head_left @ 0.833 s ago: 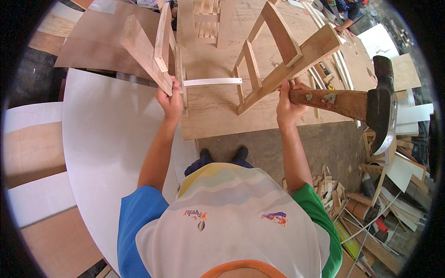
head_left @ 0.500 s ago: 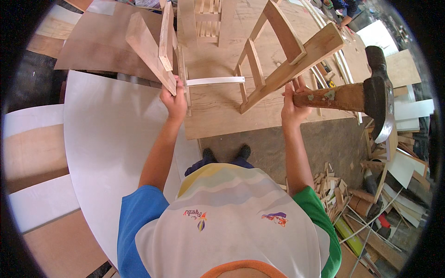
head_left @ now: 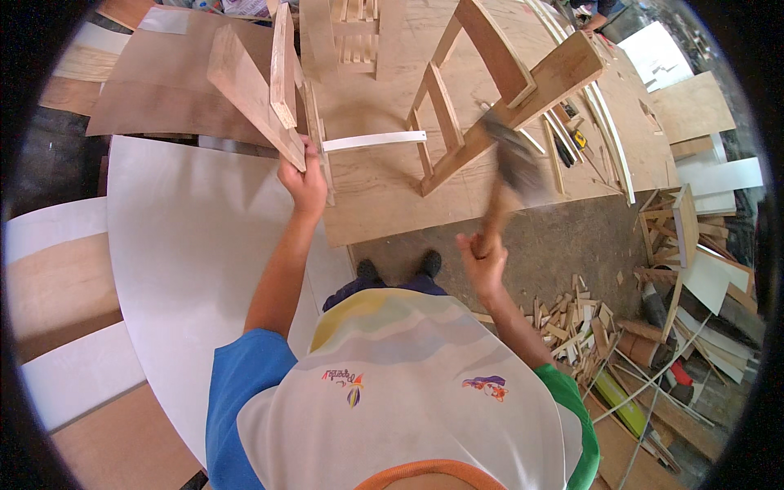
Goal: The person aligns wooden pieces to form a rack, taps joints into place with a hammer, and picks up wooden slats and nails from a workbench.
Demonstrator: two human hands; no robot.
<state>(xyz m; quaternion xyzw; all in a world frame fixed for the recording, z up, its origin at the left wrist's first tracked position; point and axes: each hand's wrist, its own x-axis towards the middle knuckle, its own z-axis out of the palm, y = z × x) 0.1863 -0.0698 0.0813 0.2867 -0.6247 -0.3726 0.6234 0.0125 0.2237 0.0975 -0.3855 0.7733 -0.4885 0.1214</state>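
My right hand (head_left: 484,268) is wrapped round the wooden handle of a claw hammer (head_left: 495,208). The hammer's head is smeared by motion and overlaps the lower end of the right-hand wooden frame (head_left: 559,77) in the picture. My left hand (head_left: 304,186) grips the near end of a board on the left-hand wooden frame (head_left: 249,94); some of its fingers are hidden behind the wood. A thin white strip (head_left: 376,140) spans between the two frames. Both frames stand on a plywood-topped bench (head_left: 367,220).
A slatted wooden piece (head_left: 356,28) stands farther back. Pliers (head_left: 563,152), a yellow tape measure (head_left: 580,139) and long strips lie at right. A large white sheet (head_left: 188,269) spreads at left. Wood offcuts (head_left: 576,322) pile on the floor. Another person's arm (head_left: 594,22) shows at far right.
My right hand has moved left and nearer to me, away from the right-hand frame, and the hammer has swung from pointing right to pointing away from me. My left hand keeps its grip.
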